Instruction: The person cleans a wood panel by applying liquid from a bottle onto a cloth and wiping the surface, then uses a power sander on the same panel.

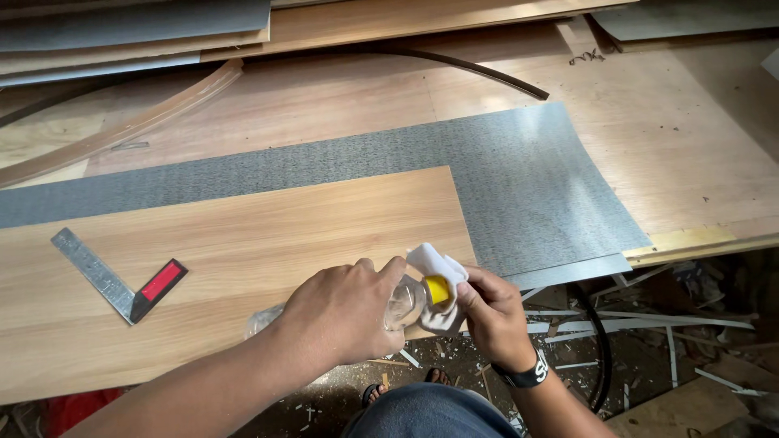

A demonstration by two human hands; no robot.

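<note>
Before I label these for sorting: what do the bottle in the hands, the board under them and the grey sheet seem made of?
Bottle: clear thin plastic, judging by the see-through glossy wall; its yellow cap looks like plastic too.
Board: wood-grain surface with a smooth matte finish, possibly laminate.
Grey sheet: speckled thin laminate-like sheet with a slight sheen; uncertain.

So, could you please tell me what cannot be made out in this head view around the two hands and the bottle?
- Clear bottle: the left hand covers most of its body, so its contents cannot be told.
- Yellow cap: half wrapped by the white cloth; on or off is unclear.
- Right hand: fingertips hidden under the cloth.
- Try square: markings too small to read.
- Sandalled feet: mostly hidden by the wooden board and the knee.
</note>
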